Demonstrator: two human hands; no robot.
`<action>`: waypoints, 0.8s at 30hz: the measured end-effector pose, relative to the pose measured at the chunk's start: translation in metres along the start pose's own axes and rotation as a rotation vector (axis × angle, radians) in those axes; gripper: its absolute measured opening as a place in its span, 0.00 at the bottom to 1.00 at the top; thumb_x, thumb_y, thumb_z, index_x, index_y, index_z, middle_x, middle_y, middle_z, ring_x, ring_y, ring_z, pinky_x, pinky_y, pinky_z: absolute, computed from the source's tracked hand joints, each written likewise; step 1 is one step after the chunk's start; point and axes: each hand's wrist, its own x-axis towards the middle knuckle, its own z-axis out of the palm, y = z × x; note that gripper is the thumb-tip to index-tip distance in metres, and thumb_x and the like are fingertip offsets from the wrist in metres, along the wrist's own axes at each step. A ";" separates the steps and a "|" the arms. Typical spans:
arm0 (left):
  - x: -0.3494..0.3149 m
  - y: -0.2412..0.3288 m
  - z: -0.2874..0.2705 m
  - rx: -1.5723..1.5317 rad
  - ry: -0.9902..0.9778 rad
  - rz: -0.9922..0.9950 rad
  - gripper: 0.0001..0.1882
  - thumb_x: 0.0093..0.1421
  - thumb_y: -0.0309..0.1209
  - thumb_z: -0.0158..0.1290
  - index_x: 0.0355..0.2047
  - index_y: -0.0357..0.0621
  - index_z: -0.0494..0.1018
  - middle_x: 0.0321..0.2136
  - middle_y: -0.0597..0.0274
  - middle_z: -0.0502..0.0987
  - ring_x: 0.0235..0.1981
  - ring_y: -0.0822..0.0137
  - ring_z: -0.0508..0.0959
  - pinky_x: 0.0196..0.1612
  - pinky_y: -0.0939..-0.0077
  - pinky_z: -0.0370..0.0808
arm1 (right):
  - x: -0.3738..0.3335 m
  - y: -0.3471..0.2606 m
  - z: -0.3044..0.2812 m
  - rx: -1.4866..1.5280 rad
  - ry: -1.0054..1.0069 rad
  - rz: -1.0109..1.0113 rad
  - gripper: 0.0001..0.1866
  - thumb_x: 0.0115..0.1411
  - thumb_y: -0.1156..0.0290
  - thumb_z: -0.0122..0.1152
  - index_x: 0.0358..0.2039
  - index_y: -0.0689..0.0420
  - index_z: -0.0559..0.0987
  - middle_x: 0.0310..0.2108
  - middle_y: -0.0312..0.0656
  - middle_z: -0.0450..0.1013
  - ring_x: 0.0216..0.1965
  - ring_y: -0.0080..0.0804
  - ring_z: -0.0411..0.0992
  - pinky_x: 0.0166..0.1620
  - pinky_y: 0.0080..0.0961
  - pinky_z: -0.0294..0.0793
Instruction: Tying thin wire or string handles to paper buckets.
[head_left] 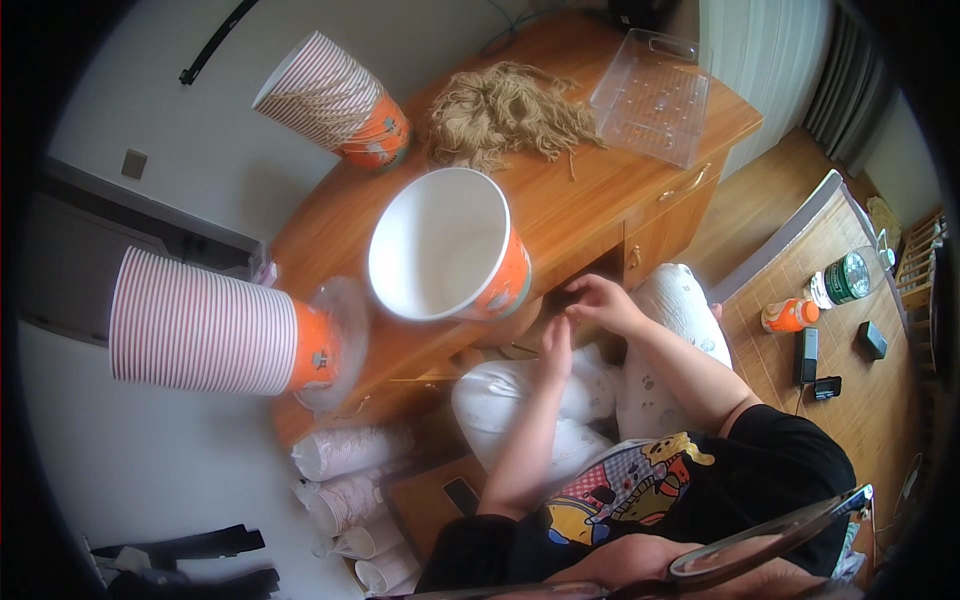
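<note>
Above my lap, close to the desk's front edge, my left hand [556, 345] and my right hand [604, 304] meet at the fingertips. The left fingers point up, pressed together; the right ones curl in toward them in a pinch. Anything between them is too small to make out. Nearest to them on the desk stands a big white-lined orange paper tub [440, 245], its open mouth facing me and nothing visible inside. Behind it lies a loose heap of tan strings [510, 110].
Tall stacks of paper tubs stand at the desk's left end [210, 320] and back [335, 105]. A clear plastic tray [655, 100] lies at the far right. Wrapped cup sleeves [350, 452] lie below the desk. Right, a low table holds an orange bottle [790, 316] and a water bottle [845, 278].
</note>
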 end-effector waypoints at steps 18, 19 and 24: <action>0.002 -0.006 -0.008 0.021 -0.028 0.007 0.15 0.68 0.42 0.41 0.37 0.46 0.73 0.21 0.80 0.66 0.16 0.87 0.55 0.18 0.89 0.50 | 0.001 0.002 0.001 0.031 -0.026 0.002 0.17 0.56 0.76 0.63 0.45 0.62 0.70 0.28 0.41 0.76 0.31 0.26 0.76 0.37 0.21 0.76; 0.002 -0.006 -0.010 0.060 -0.062 0.014 0.16 0.68 0.42 0.41 0.37 0.46 0.73 0.21 0.80 0.66 0.16 0.87 0.56 0.18 0.89 0.51 | 0.002 0.002 0.001 0.024 -0.028 -0.002 0.17 0.56 0.76 0.63 0.45 0.62 0.70 0.28 0.41 0.76 0.31 0.26 0.76 0.37 0.21 0.76; -0.002 0.003 -0.008 0.131 -0.084 -0.031 0.18 0.68 0.44 0.40 0.36 0.45 0.73 0.21 0.77 0.67 0.17 0.85 0.58 0.19 0.88 0.54 | 0.001 0.002 0.000 0.007 -0.019 0.012 0.17 0.56 0.76 0.63 0.45 0.62 0.71 0.27 0.40 0.76 0.31 0.24 0.76 0.37 0.21 0.76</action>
